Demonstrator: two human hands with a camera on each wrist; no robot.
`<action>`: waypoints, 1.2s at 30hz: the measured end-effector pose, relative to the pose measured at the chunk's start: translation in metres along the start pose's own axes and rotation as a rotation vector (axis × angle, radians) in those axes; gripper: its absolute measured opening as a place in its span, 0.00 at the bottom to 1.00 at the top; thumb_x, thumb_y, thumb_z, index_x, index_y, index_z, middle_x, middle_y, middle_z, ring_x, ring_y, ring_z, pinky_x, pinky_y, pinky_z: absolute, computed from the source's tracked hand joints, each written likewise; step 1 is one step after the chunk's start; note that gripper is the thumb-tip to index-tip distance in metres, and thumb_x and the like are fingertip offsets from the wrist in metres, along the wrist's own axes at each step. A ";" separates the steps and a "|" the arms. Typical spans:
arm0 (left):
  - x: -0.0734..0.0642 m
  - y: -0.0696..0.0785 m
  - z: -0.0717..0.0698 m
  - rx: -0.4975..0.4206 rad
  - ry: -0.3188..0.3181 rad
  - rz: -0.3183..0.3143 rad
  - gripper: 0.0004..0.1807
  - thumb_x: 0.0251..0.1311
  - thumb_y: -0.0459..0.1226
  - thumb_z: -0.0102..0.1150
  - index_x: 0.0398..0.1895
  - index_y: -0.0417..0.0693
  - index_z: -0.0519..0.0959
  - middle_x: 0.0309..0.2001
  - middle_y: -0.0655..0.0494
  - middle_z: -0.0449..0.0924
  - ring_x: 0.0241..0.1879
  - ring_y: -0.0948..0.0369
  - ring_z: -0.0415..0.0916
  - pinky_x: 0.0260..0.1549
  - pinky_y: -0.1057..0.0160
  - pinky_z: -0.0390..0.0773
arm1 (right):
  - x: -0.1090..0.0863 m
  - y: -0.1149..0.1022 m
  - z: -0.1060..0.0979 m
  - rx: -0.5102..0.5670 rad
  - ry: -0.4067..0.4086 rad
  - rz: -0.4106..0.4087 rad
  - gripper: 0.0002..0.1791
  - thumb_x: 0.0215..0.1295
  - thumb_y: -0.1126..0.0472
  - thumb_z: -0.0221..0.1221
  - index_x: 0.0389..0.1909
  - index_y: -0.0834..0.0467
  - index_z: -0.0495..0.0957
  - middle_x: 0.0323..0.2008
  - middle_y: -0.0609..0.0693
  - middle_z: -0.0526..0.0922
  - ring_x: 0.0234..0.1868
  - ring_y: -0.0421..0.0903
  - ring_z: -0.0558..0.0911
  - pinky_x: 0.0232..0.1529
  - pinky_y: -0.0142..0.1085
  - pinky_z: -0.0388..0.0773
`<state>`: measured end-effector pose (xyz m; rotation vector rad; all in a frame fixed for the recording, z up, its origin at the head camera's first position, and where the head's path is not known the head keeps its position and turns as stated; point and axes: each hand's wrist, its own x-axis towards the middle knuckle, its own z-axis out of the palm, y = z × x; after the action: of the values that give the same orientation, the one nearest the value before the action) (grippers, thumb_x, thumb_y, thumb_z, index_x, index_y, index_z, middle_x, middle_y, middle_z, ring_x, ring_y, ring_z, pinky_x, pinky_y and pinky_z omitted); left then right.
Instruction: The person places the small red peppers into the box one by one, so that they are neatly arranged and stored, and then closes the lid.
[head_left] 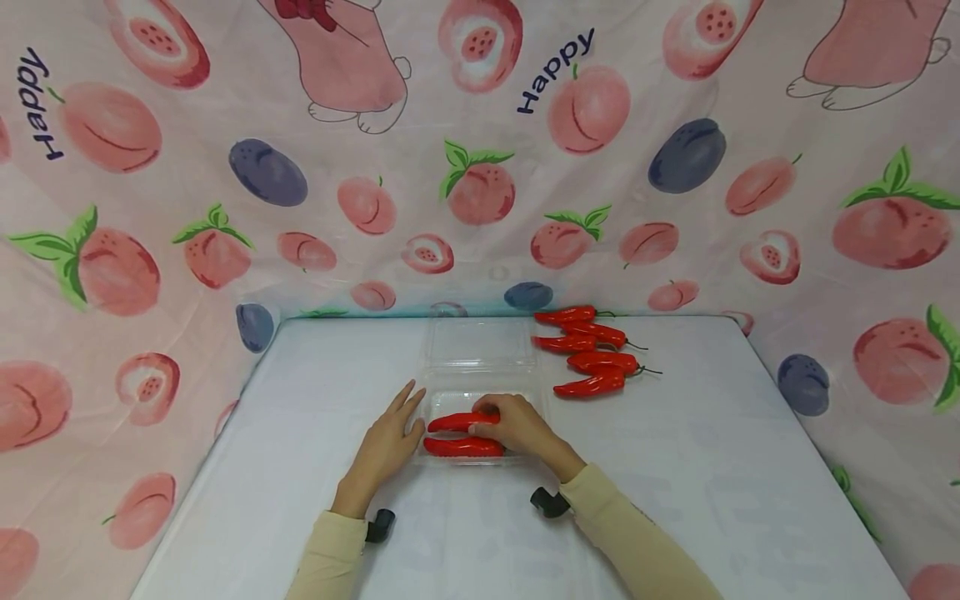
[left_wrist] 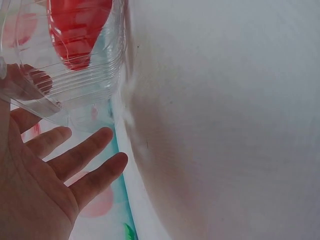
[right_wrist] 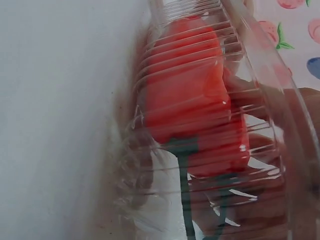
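The site is a screened tabletop workspace. Indicators: a white table surface (head_left: 735, 467), bordered at the rear and both sides by pink fabric (head_left: 480, 117) printed with peaches and "Happy". The building type cannot be determined.

On table (head_left: 720, 450): box (head_left: 459, 463), its lid (head_left: 482, 342) behind it toward the far edge. Inside box, two peppers (head_left: 462, 447) (one behind the other). Right of lid, five peppers (head_left: 600, 362), rearmost at far edge.
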<state>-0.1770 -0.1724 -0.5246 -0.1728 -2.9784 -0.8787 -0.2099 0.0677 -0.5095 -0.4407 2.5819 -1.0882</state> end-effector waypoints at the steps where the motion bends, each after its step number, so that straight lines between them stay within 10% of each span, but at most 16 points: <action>1: 0.000 0.000 0.000 -0.001 0.001 -0.002 0.30 0.66 0.42 0.55 0.72 0.55 0.66 0.77 0.55 0.57 0.68 0.46 0.69 0.60 0.41 0.73 | 0.000 0.001 0.000 -0.001 -0.001 -0.006 0.22 0.57 0.49 0.69 0.52 0.50 0.81 0.47 0.47 0.85 0.43 0.43 0.79 0.46 0.36 0.82; 36: -0.003 0.003 0.000 -0.008 0.005 -0.010 0.30 0.67 0.42 0.53 0.73 0.54 0.65 0.77 0.56 0.56 0.67 0.44 0.70 0.62 0.38 0.71 | -0.015 -0.005 -0.015 0.065 0.054 -0.111 0.21 0.62 0.53 0.65 0.57 0.48 0.78 0.57 0.51 0.82 0.57 0.51 0.78 0.55 0.47 0.82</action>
<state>-0.1741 -0.1700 -0.5229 -0.1562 -2.9744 -0.8910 -0.2016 0.0803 -0.4936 -0.5515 2.5874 -1.2333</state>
